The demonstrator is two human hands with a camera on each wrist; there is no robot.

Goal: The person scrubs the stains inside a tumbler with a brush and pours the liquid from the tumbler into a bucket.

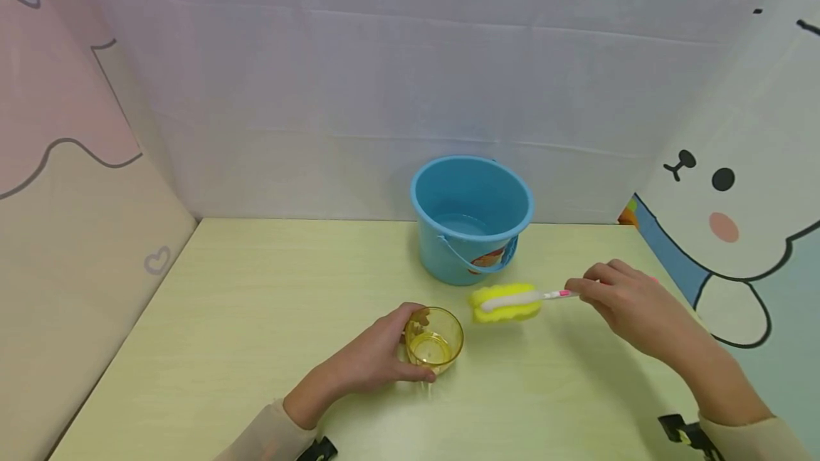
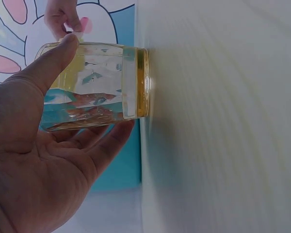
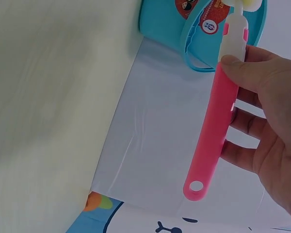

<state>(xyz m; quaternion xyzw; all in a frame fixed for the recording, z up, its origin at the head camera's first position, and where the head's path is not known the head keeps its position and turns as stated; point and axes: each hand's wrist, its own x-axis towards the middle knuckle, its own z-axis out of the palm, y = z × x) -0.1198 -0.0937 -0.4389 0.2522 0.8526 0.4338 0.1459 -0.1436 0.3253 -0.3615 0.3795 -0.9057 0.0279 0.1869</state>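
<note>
Left fingers point(image 2: 110, 145) round upright glass point(image 1: 437, 341), right fingers point(image 3: 240, 153) round crosswise brush point(image 3: 211, 124), sponge point(image 1: 502, 314) leftward

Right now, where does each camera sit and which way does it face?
Head: on the person's head, facing forward and down at the table; sleeves, left hand and right hand show.
Left wrist: on that wrist, facing the glass; left hand close, right hand beyond.
Right wrist: on that wrist, facing the brush; only the right hand shows.
Shared: head and right wrist both show the bucket.
</note>
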